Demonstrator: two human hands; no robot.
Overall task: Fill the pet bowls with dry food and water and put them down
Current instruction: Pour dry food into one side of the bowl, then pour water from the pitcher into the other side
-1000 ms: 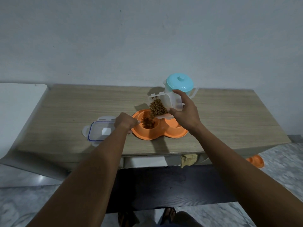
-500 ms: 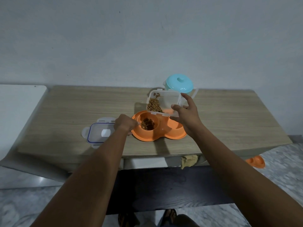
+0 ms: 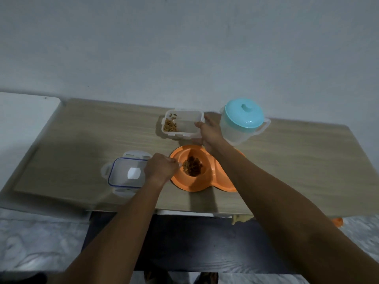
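An orange double pet bowl (image 3: 213, 177) sits near the table's front edge, with brown dry food (image 3: 192, 166) in its left well. My left hand (image 3: 161, 168) grips the bowl's left rim. Behind the bowl stands a clear food container (image 3: 184, 125), upright on the table with some kibble left in it. My right hand (image 3: 210, 132) holds the container's right end. My right forearm hides the bowl's right well. A clear water jug with a turquoise lid (image 3: 243, 117) stands just right of the container.
The container's clear lid with a blue seal (image 3: 127, 174) lies left of the bowl. The wooden table (image 3: 297, 165) has bare surface on both sides. A white surface (image 3: 24, 119) adjoins at the left. An orange object (image 3: 337, 221) lies on the floor at right.
My right hand tipped the container upright, ending the pour, and moved it back onto the table behind the bowl. My left hand stayed on the bowl's rim.
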